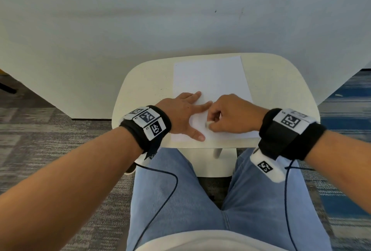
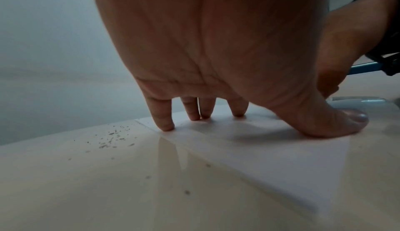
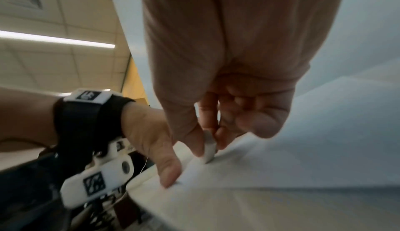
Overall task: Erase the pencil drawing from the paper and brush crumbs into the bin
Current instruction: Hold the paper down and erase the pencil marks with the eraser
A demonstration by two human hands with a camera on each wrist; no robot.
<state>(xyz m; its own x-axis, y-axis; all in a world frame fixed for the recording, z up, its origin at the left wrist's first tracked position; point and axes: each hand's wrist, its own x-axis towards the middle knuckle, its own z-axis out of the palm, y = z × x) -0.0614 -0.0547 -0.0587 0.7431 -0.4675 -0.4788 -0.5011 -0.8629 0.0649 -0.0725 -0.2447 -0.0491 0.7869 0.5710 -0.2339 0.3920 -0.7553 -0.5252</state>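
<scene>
A white sheet of paper point(image 1: 210, 78) lies on a small cream table point(image 1: 281, 82). My left hand point(image 1: 186, 114) lies flat on the sheet's near left part, fingers spread and straight, thumb point(image 2: 337, 123) pressed down on the paper point(image 2: 259, 149). My right hand point(image 1: 230, 116) pinches a small white eraser point(image 1: 208, 124) between thumb and fingers, its tip touching the paper just right of the left thumb. The right wrist view shows the eraser point(image 3: 209, 149) standing on the sheet point(image 3: 281, 166). No pencil marks show clearly on the paper. No bin is in view.
Dark eraser crumbs point(image 2: 112, 138) lie scattered on the table left of the paper. A white wall point(image 1: 180, 10) stands right behind the table. Grey and blue carpet point(image 1: 345, 110) surrounds it. My legs in blue jeans point(image 1: 180, 200) sit below the table's near edge.
</scene>
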